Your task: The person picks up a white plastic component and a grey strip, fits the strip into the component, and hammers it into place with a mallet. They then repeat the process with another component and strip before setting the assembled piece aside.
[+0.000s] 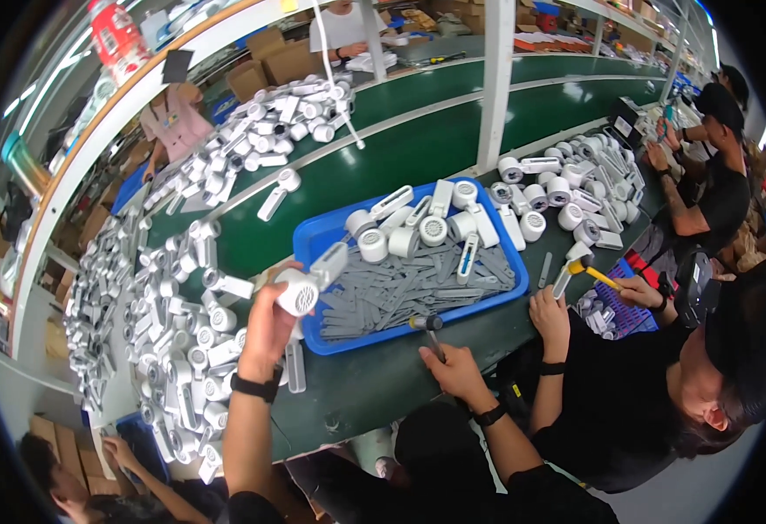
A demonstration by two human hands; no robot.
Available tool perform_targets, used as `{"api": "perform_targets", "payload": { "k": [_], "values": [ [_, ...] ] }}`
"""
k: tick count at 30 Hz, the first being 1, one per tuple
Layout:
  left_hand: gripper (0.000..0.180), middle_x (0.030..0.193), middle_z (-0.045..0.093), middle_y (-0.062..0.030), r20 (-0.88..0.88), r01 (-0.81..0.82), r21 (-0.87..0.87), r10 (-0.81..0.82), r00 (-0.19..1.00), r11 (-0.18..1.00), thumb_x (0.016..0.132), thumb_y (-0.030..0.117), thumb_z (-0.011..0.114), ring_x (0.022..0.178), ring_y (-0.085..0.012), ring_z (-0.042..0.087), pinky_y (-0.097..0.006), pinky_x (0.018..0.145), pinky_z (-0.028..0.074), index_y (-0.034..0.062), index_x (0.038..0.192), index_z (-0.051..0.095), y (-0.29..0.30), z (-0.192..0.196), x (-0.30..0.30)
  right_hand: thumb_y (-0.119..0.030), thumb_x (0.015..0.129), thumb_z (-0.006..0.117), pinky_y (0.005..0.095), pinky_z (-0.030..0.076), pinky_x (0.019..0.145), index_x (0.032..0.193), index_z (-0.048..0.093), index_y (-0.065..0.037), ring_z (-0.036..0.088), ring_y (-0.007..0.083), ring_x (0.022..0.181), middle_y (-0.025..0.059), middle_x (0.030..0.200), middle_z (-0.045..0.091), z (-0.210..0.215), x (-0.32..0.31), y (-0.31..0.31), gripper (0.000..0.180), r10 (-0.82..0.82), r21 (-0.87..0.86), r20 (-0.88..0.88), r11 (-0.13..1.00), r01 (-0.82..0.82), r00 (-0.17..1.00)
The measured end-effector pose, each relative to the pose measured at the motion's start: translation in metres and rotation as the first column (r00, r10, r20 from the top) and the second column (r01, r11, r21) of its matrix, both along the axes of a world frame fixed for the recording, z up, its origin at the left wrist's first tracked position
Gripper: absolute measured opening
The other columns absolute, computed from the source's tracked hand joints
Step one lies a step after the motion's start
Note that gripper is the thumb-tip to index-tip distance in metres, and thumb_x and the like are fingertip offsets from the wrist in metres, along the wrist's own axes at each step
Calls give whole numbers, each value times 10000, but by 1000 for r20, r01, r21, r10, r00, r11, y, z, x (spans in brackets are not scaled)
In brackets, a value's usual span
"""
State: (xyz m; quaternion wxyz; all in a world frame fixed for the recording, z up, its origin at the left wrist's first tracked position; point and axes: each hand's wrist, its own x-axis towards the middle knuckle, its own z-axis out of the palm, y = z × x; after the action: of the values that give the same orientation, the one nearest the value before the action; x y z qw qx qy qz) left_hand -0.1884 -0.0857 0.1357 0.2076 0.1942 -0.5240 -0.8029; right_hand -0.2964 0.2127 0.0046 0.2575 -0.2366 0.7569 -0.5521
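Observation:
My left hand (267,330) is raised at the left end of a blue tray, closed around a white handheld fan (299,293). The fan's round grille faces up, and its grey handle reaches over the tray's edge. Lower and to the right, my right hand (455,370) grips a small hammer (432,330) by its handle, head upward, just in front of the tray's near rim. The blue tray (317,342) holds many flat grey strips (391,293), with several white handheld fans (433,230) lying across its far side.
Piles of fans (182,349) cover the bench on my left; another heap (575,188) lies right of the tray. At my right, a co-worker's hands hold a fan and a yellow-handled hammer (601,277). A green conveyor (400,144) and a white post (494,87) stand beyond.

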Motion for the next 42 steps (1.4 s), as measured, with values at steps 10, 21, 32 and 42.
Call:
{"api": "perform_targets", "payload": {
  "k": [10,21,32,42],
  "values": [
    [460,1047,668,-127,-37,94,132,-89,995,987,1005,457,536,923,-240,656,-343,744,553,21,1073,669,55,-93,98,-288,1081,562,235,300,374,1385,605,1,394,52,384,-22,546,479,25,0,-4,421,209,-183,336,971,-154,918],
    [382,1065,699,-86,236,40,-17,-34,971,999,1065,337,500,956,-175,648,-311,857,521,0,1089,679,73,-110,109,-209,984,715,216,276,384,1265,718,-39,411,30,409,-8,681,616,15,25,-19,328,240,-82,356,971,-226,903],
    [227,1144,728,-55,175,373,-407,-330,928,834,957,89,624,1067,-156,653,-295,948,504,40,1151,732,51,-90,119,-317,1031,654,206,274,378,1362,646,-43,402,21,392,70,770,703,32,29,-29,430,284,-118,529,958,-262,800],
    [599,1336,653,-115,367,365,-577,-167,915,731,780,91,856,1234,-297,630,-366,1074,480,55,1321,600,69,-73,127,-109,979,713,218,262,401,1336,680,-53,380,10,426,-84,646,522,51,39,-17,363,195,-107,408,980,-166,892]
  ]
}}
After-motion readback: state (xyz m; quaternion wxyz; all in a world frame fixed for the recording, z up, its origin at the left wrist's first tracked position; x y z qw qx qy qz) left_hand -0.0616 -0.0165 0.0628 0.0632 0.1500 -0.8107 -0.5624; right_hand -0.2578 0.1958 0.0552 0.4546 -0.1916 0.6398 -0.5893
